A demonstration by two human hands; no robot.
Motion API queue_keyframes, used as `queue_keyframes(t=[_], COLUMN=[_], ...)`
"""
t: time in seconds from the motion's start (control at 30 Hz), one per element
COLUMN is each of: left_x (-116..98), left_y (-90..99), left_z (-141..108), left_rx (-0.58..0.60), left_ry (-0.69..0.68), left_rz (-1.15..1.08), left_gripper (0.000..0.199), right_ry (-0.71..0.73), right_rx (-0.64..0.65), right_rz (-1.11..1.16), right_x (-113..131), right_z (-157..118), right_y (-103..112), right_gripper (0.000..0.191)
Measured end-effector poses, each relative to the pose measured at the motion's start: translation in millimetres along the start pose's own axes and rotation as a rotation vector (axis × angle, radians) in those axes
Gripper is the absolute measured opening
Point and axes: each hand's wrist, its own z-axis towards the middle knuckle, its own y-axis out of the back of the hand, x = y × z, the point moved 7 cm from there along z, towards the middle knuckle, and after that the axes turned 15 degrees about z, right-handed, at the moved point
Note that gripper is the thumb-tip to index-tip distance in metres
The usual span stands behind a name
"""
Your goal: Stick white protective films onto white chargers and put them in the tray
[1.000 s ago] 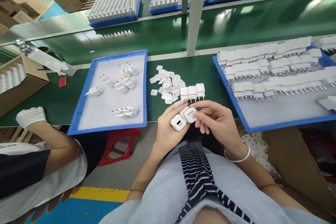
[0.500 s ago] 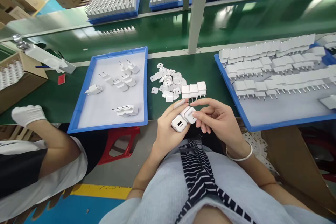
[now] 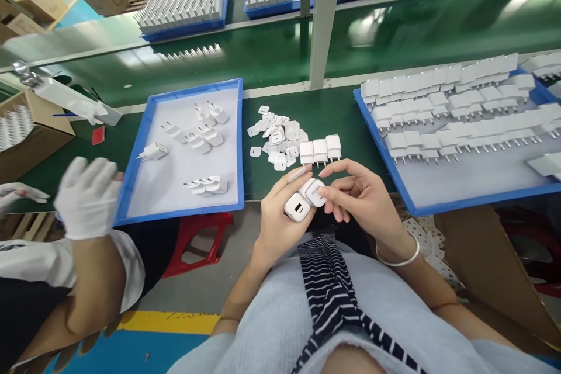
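Two white wall chargers sit side by side in my left hand [image 3: 280,210], fingers wrapped round them. The nearer charger [image 3: 297,208] shows a face with two dark port openings. Grey lettering is on the face of the other charger [image 3: 314,190]. My right hand [image 3: 362,196] has its thumb on the edge of that lettered face, with the index finger bent over its top and the other fingers curled. Just beyond my hands, a short row of white chargers [image 3: 320,151] stands beside a pile of small white face plates [image 3: 277,135].
At left, a blue-rimmed tray [image 3: 241,146] holds several chargers; at right, another blue tray [image 3: 407,201] holds rows of them. A metal post [image 3: 322,29] rises behind the plates. A co-worker's white-gloved hand [image 3: 90,198] is near the left tray, beside a cardboard box [image 3: 50,128].
The co-worker's gloved hand has lifted and moved right, toward the left tray, and a second gloved hand shows at the left edge. My hands hold nearly the same pose; the view has shifted slightly.
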Motion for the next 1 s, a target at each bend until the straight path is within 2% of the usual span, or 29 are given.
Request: queue_keyframes(t=[0.2, 0.33, 0.4, 0.5, 0.6, 0.7, 0.8, 0.9, 1.0], left_x=[-1.3, 6.6, 10.7, 13.2, 11.9, 10.9, 8.0, 8.7, 13.7], left_y=[-2.9, -6.3, -6.5, -6.1, -4.9, -6.5, -13.8, -16.6, -15.0], left_z=[-0.9, -1.7, -1.3, 1.9, 5.7, 7.0, 4.7, 2.3, 1.0], left_rx=[0.014, 0.007, 0.021, 0.125, 0.275, 0.383, 0.469, 0.469, 0.435], left_ry=[0.002, 0.157, 0.223, 0.235, 0.176, 0.14, 0.124, 0.155, 0.203], left_rz=[0.001, -0.065, -0.121, -0.25, -0.34, -0.269, -0.187, -0.187, -0.207], left_gripper=[0.042, 0.038, 0.037, 0.039, 0.041, 0.038, 0.032, 0.034, 0.039], right_ry=[0.008, 0.115, 0.169, 0.191, 0.217, 0.2, 0.226, 0.289, 0.302], right_rx=[-0.026, -0.096, -0.077, 0.054, 0.054, 0.042, 0.107, 0.133, 0.091], right_rz=[-0.086, -0.198, -0.194, -0.06, -0.009, -0.179, -0.382, -0.496, -0.553], right_x=[-0.1, -1.3, -4.0, -6.9, -0.1, 5.6, 8.7, 10.3, 10.1], right_z=[2.2, 4.5, 6.0, 9.9, 16.1, 24.9, 31.6, 34.0, 34.4], right_y=[2.1, 4.8, 4.6, 3.3, 12.1, 15.6, 8.8, 4.3, 7.9], right_gripper=[0.029, 0.028, 0.029, 0.026, 0.027, 0.024, 0.011, 0.011, 0.011])
